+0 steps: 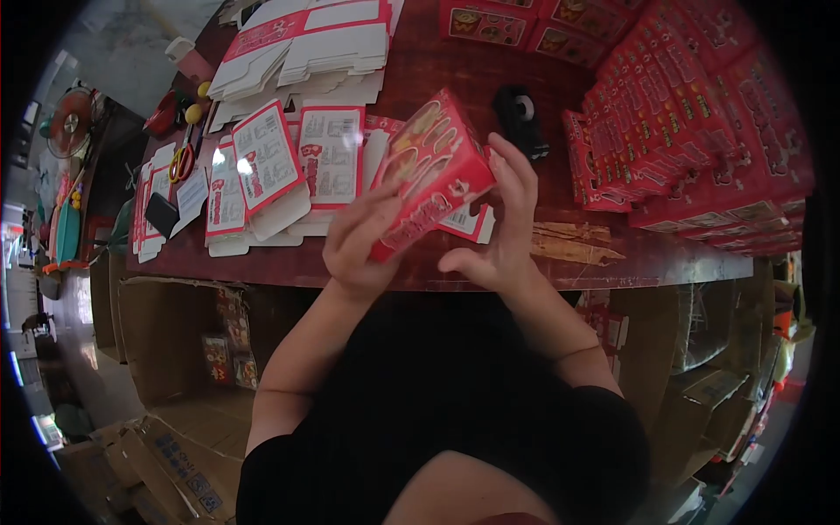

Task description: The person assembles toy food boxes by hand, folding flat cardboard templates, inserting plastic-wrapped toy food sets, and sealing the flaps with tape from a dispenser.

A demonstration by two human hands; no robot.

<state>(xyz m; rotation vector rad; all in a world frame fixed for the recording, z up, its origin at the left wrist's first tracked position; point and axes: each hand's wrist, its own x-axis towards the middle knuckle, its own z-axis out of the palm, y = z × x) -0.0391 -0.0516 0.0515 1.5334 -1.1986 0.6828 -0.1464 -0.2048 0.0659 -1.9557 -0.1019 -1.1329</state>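
Observation:
A red printed carton [442, 162] with picture panels is held tilted above the front of the table. My left hand [363, 232] is closed around its lower left end. At the carton's right end is my right hand [507, 214], fingers stretched up along the edge and thumb spread well away. Below the carton, part of a flat red-and-white box [468, 223] shows on the table. To the left lie several flattened white-backed boxes [332, 157] with red borders and printed text. A black tape dispenser [522, 118] stands beyond my right hand.
Stacked red cartons [665, 131] fill the table's right side. At the back left is a pile of flat box blanks [302, 52]. Scissors [182, 162] lie at the left. Brown tape strips [577, 243] cross the front edge. An open cardboard box [184, 350] stands below.

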